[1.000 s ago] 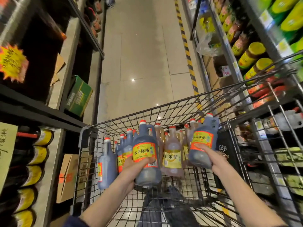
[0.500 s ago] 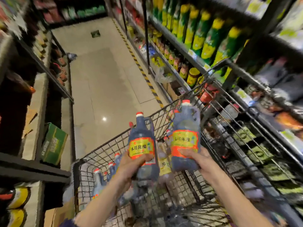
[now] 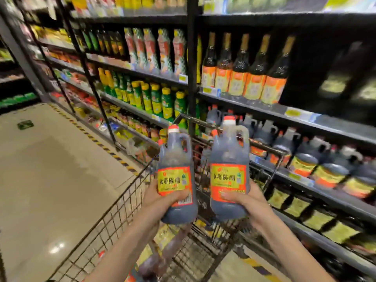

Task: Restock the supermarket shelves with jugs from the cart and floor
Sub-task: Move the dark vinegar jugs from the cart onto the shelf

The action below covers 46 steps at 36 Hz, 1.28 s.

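- Your left hand (image 3: 162,200) holds a dark jug (image 3: 176,176) upright above the wire cart (image 3: 114,216), fingers wrapped across the label's lower edge.
- Your right hand (image 3: 247,202) grips a second jug (image 3: 228,171) just beside it, fingers curled over the label bottom.
- Both yellow-and-red labels read 水塔陈醋, and both jugs have red caps.
- Matching jugs (image 3: 305,157) line the shelf (image 3: 317,192) behind the cart; their print is too blurred to read.

Far-right shelf jugs (image 3: 329,174) motion-blurred

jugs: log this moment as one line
left hand: holds jug | right hand: holds jug | both upright, over cart | facing shelf
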Each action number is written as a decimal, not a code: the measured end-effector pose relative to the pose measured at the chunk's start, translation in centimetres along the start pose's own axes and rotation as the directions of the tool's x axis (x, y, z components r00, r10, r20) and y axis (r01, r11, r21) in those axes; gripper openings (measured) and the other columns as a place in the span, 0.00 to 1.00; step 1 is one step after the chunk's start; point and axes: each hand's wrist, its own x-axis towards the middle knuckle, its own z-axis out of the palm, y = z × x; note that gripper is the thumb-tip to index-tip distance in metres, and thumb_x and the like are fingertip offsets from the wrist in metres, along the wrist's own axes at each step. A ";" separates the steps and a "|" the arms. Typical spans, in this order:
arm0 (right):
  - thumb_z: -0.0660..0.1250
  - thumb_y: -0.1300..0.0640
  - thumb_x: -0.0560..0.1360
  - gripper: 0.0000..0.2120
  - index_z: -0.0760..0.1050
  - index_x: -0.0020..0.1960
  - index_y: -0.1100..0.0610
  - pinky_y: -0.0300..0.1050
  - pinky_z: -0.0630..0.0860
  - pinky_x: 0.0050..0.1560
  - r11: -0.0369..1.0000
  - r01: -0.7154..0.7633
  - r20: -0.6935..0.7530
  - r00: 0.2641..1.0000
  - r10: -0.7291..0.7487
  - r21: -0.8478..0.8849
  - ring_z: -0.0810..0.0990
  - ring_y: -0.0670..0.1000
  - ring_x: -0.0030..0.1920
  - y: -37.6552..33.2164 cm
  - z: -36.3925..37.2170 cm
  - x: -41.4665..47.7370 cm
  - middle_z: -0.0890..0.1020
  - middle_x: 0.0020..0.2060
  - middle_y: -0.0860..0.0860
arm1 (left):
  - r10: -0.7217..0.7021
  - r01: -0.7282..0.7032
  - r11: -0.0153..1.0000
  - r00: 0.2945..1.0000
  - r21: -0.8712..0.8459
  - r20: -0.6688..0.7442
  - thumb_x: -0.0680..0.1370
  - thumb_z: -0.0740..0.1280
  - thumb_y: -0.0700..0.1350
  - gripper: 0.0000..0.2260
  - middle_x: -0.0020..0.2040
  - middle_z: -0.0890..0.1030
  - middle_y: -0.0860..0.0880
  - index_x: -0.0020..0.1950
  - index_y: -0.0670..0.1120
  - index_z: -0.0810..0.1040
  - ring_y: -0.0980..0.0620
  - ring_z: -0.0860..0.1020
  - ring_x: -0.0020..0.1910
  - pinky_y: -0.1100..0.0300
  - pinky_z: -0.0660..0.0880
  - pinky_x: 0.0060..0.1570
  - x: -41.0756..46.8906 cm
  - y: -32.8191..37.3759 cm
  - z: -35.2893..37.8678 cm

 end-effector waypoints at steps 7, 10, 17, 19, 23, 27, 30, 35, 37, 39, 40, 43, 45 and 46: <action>0.80 0.57 0.51 0.31 0.77 0.54 0.55 0.40 0.80 0.38 0.991 0.118 -0.157 0.980 -0.126 -0.057 0.85 0.51 0.43 -3.7 -5.3 -3.7 0.86 0.44 0.51 | 0.090 -0.092 0.996 0.973 -0.002 0.214 0.45 0.78 0.50 0.36 0.44 0.85 0.45 0.51 0.43 0.78 0.46 0.83 0.41 0.53 0.78 0.45 -0.2 2.5 6.9; 0.82 0.50 0.43 0.42 0.77 0.56 0.57 0.40 0.80 0.38 0.986 0.151 -0.225 0.961 -0.163 -0.070 0.85 0.52 0.45 -4.9 -8.2 -5.2 0.86 0.45 0.52 | 0.125 -0.127 0.992 0.941 -0.016 0.315 0.46 0.77 0.49 0.33 0.40 0.85 0.47 0.50 0.43 0.77 0.49 0.83 0.38 0.55 0.78 0.42 -0.4 3.2 10.4; 0.82 0.39 0.36 0.52 0.76 0.58 0.56 0.41 0.80 0.40 0.970 0.213 -0.364 0.900 -0.242 -0.118 0.85 0.53 0.47 -7.5 -16.5 -9.5 0.86 0.48 0.52 | 0.159 -0.147 0.987 0.855 -0.065 0.493 0.48 0.78 0.43 0.30 0.38 0.85 0.50 0.50 0.44 0.77 0.53 0.83 0.36 0.62 0.77 0.35 -1.3 4.1 20.4; 0.82 0.39 0.37 0.52 0.75 0.59 0.57 0.46 0.80 0.44 0.963 0.224 -0.391 0.881 -0.265 -0.149 0.84 0.54 0.48 -8.4 -19.3 -10.6 0.85 0.48 0.53 | 0.172 -0.153 0.985 0.838 -0.079 0.518 0.46 0.77 0.47 0.32 0.38 0.85 0.49 0.49 0.44 0.77 0.53 0.83 0.36 0.62 0.78 0.35 -1.9 4.1 23.6; 0.83 0.41 0.39 0.50 0.75 0.57 0.58 0.54 0.79 0.50 0.940 0.273 -0.437 0.834 -0.336 -0.203 0.84 0.57 0.49 -10.1 -24.7 -12.9 0.85 0.48 0.55 | 0.180 -0.160 0.983 0.797 -0.086 0.577 0.48 0.78 0.42 0.30 0.37 0.85 0.50 0.49 0.43 0.77 0.54 0.83 0.35 0.62 0.78 0.33 -3.0 4.0 30.2; 0.82 0.47 0.43 0.42 0.76 0.55 0.56 0.46 0.81 0.45 0.921 0.313 -0.448 0.806 -0.387 -0.232 0.85 0.55 0.47 -12.0 -29.4 -15.1 0.86 0.47 0.54 | 0.191 -0.167 0.981 0.760 -0.098 0.621 0.52 0.77 0.39 0.27 0.38 0.85 0.49 0.50 0.42 0.77 0.52 0.84 0.36 0.60 0.79 0.34 -4.1 4.0 36.2; 0.80 0.51 0.44 0.39 0.76 0.54 0.58 0.43 0.81 0.42 0.909 0.342 -0.489 0.766 -0.417 -0.238 0.85 0.54 0.45 -12.9 -32.5 -16.4 0.86 0.45 0.54 | 0.217 -0.180 0.976 0.732 -0.124 0.645 0.51 0.76 0.37 0.24 0.35 0.85 0.51 0.46 0.43 0.77 0.55 0.83 0.33 0.62 0.79 0.33 -4.9 3.9 40.1; 0.77 0.54 0.48 0.34 0.77 0.54 0.57 0.43 0.81 0.42 0.898 0.379 -0.543 0.716 -0.438 -0.225 0.85 0.55 0.45 -13.7 -36.5 -18.1 0.86 0.46 0.55 | 0.227 -0.207 0.971 0.665 -0.116 0.711 0.49 0.80 0.34 0.29 0.36 0.85 0.51 0.48 0.45 0.77 0.54 0.83 0.36 0.61 0.79 0.35 -5.5 4.2 45.2; 0.77 0.55 0.48 0.35 0.77 0.54 0.59 0.42 0.81 0.42 0.896 0.381 -0.571 0.692 -0.441 -0.229 0.85 0.54 0.45 -13.8 -37.8 -18.5 0.86 0.45 0.55 | 0.233 -0.218 0.969 0.652 -0.115 0.722 0.47 0.80 0.38 0.31 0.37 0.85 0.50 0.48 0.44 0.77 0.53 0.83 0.36 0.61 0.79 0.34 -5.5 4.4 47.0; 0.78 0.54 0.47 0.37 0.76 0.56 0.60 0.41 0.81 0.41 0.892 0.377 -0.597 0.665 -0.448 -0.250 0.85 0.53 0.45 -13.9 -39.0 -18.6 0.86 0.45 0.55 | 0.235 -0.229 0.967 0.630 -0.112 0.740 0.49 0.80 0.38 0.29 0.37 0.85 0.50 0.47 0.44 0.76 0.53 0.83 0.36 0.60 0.79 0.34 -5.5 4.7 48.7; 0.78 0.53 0.47 0.38 0.76 0.56 0.60 0.41 0.81 0.41 0.890 0.375 -0.606 0.654 -0.453 -0.260 0.85 0.53 0.45 -14.0 -39.5 -18.7 0.86 0.45 0.55 | 0.239 -0.239 0.965 0.618 -0.111 0.749 0.52 0.81 0.34 0.28 0.37 0.85 0.51 0.48 0.45 0.76 0.53 0.83 0.36 0.61 0.79 0.33 -5.5 4.9 49.5; 0.77 0.53 0.48 0.37 0.76 0.56 0.60 0.40 0.80 0.40 0.886 0.389 -0.621 0.637 -0.458 -0.255 0.85 0.52 0.44 -14.1 -40.8 -18.7 0.86 0.44 0.54 | 0.250 -0.280 0.955 0.582 -0.098 0.774 0.55 0.80 0.35 0.27 0.37 0.85 0.52 0.50 0.46 0.75 0.54 0.84 0.38 0.61 0.79 0.33 -4.8 5.7 51.7; 0.77 0.54 0.48 0.37 0.76 0.56 0.62 0.40 0.80 0.40 0.888 0.387 -0.634 0.628 -0.451 -0.249 0.85 0.52 0.44 -14.1 -41.7 -18.5 0.86 0.44 0.54 | 0.266 -0.335 0.939 0.558 -0.080 0.786 0.49 0.83 0.40 0.32 0.39 0.85 0.52 0.50 0.47 0.76 0.53 0.84 0.40 0.60 0.79 0.34 -4.1 6.2 53.3; 0.78 0.54 0.48 0.39 0.76 0.57 0.63 0.40 0.80 0.40 0.888 0.383 -0.642 0.620 -0.451 -0.254 0.85 0.53 0.44 -14.1 -42.2 -18.3 0.86 0.45 0.55 | 0.276 -0.359 0.930 0.549 -0.075 0.789 0.48 0.83 0.41 0.33 0.40 0.85 0.52 0.50 0.48 0.76 0.54 0.84 0.40 0.61 0.79 0.34 -3.6 6.4 54.1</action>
